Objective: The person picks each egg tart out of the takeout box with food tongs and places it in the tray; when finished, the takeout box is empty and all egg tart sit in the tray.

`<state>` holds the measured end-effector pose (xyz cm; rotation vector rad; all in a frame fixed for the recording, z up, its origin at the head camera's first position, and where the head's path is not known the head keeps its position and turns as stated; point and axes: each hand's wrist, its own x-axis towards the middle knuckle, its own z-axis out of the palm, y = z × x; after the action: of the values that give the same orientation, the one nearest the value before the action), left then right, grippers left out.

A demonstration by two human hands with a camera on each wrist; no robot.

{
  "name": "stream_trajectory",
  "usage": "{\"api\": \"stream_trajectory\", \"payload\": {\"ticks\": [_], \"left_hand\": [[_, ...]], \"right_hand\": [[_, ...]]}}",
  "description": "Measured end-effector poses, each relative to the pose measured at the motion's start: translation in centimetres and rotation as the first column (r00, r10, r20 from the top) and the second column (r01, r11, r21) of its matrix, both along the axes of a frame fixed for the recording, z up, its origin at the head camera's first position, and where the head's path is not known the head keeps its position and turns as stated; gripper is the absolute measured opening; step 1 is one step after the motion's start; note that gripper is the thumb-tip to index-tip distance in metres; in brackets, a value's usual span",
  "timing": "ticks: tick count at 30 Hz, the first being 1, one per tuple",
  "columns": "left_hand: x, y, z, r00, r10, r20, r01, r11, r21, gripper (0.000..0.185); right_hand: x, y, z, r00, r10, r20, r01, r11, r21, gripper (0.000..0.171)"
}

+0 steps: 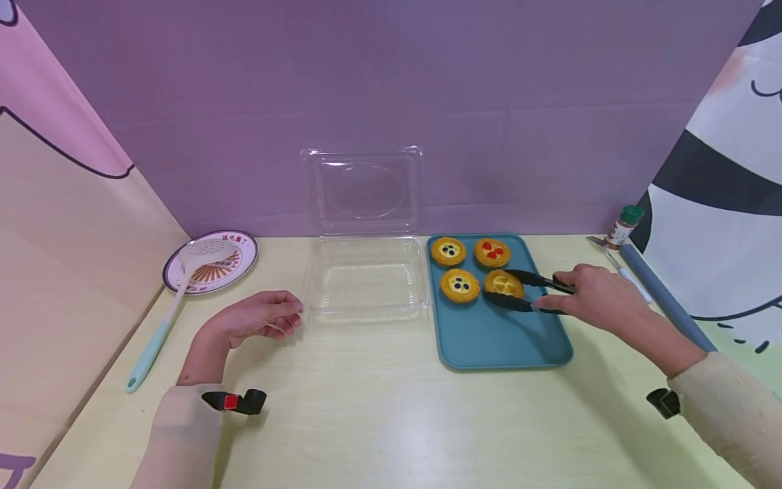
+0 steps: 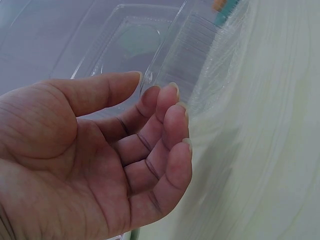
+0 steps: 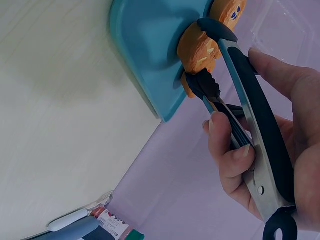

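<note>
My right hand (image 1: 601,295) grips a pair of black and silver tongs (image 3: 260,120). The tongs' black tips lie on either side of a lemon-topped tart (image 1: 504,283) on the blue tray (image 1: 501,346). Beside it sit two tarts with blue dots (image 1: 459,286) and one with red pieces (image 1: 492,252). My left hand (image 1: 259,318) holds nothing, its fingers loosely curled, near the left edge of a clear plastic clamshell box (image 1: 366,282). The box's lid (image 1: 366,190) stands raised at the back.
At the left a white slotted turner (image 1: 161,336) with a pale green handle leans on a patterned plate (image 1: 244,261). A green-capped jar (image 1: 624,226), a fork (image 3: 102,200) and a blue roll (image 1: 662,292) lie at the right. A purple cloth wall (image 1: 366,81) stands behind.
</note>
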<state>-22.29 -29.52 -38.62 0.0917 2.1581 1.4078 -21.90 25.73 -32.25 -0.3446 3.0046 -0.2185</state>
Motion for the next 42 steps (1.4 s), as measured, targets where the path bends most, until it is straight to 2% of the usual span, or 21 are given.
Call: {"api": "stream_trajectory", "payload": {"ticks": [14, 34, 42], "left_hand": [[-0.11, 0.0, -0.12, 1.0, -0.004, 0.003, 0.004, 1.0, 0.004, 0.038], [-0.07, 0.07, -0.07, 1.0, -0.002, -0.002, 0.002, 1.0, 0.004, 0.036], [0.09, 0.07, 0.09, 1.0, 0.0, 0.0, 0.0, 1.0, 0.001, 0.037]], "right_hand": [[-0.08, 0.05, -0.29, 1.0, -0.015, 0.019, 0.015, 1.0, -0.013, 0.086], [0.0, 0.17, -0.25, 1.0, -0.005, -0.012, 0.005, 1.0, 0.019, 0.083], [0.29, 0.47, -0.05, 0.999, -0.017, -0.029, 0.018, 1.0, 0.014, 0.094]]}}
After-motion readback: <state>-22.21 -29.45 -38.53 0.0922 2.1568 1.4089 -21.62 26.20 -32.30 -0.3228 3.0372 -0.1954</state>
